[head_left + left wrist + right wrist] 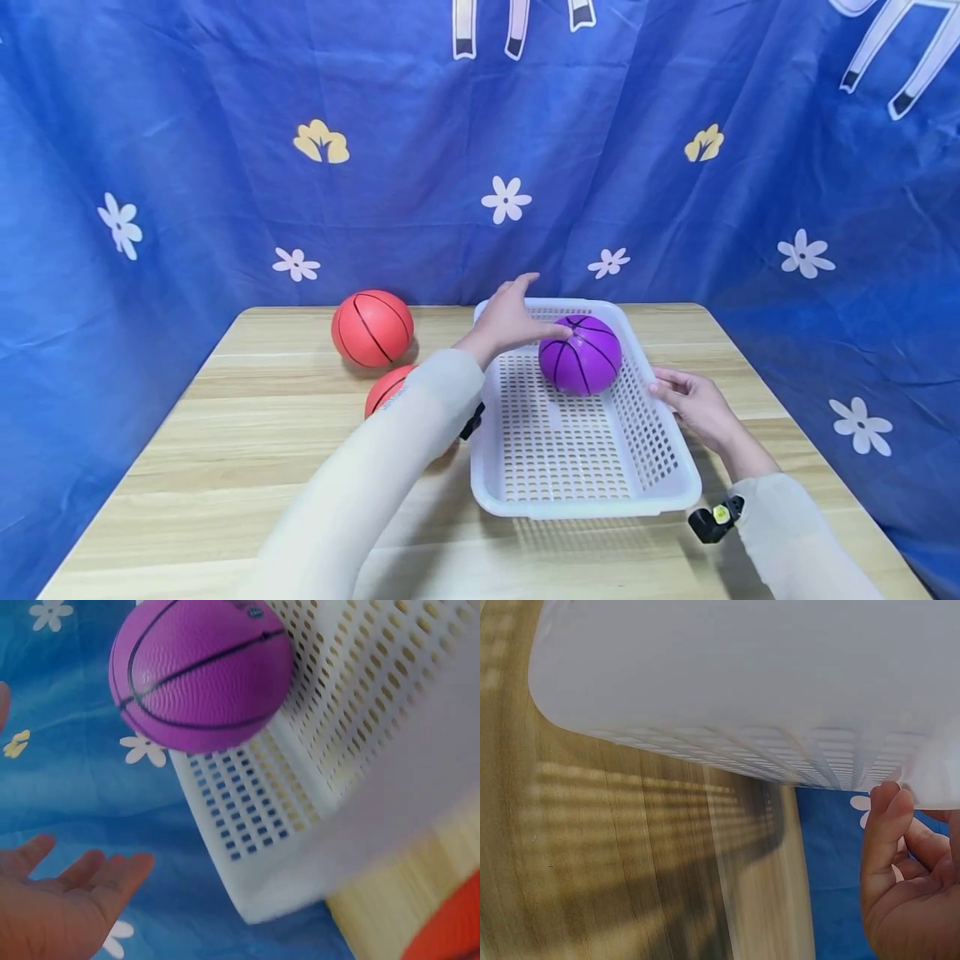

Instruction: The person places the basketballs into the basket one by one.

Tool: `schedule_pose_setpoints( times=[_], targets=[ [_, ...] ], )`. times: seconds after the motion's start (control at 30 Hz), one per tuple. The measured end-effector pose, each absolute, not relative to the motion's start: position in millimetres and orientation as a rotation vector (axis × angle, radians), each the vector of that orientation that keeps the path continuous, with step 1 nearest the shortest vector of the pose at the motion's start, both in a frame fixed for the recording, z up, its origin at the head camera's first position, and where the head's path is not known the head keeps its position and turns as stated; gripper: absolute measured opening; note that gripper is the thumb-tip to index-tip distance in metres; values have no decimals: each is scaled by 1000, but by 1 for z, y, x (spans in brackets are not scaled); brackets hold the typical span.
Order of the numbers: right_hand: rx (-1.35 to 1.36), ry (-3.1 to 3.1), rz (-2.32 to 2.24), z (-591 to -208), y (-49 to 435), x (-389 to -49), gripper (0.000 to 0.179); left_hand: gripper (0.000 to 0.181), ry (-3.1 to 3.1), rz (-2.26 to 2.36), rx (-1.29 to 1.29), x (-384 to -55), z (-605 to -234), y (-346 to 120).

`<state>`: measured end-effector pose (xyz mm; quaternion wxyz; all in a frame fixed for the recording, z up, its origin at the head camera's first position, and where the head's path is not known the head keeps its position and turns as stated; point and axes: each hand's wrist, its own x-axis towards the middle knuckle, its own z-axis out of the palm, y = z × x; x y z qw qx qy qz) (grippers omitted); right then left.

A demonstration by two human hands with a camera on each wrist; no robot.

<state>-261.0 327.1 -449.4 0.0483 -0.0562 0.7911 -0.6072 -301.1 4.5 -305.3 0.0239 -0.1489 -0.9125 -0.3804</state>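
Note:
A purple ball with black lines sits toward the far end of a white perforated plastic basket. My left hand is over the basket's far left part, fingers spread and holding nothing. Its thumb overlaps the ball in the head view, while the left wrist view shows the hand apart from the ball. On the right side, my right hand grips the basket's rim, thumb toward the inside. The right wrist view has its curled fingers at the basket's edge.
A red-orange ball rests at the back of the wooden table, left of the basket. Nearer, a second red-orange ball is partly hidden by the left sleeve. A blue patterned curtain hangs behind and around the table.

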Motion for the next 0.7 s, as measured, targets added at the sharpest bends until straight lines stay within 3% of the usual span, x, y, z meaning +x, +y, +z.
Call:
schedule_pose_setpoints(
  times=[0.27,0.7],
  targets=[
    [-190,2424,-1860,-454,330,-264,48,98,-2775,-1063,-481,-301,-290,-31],
    [-140,2422,-1832,-449,327,-260,62,87,-2666,-1112,-389,-306,-297,-104]
  ],
)
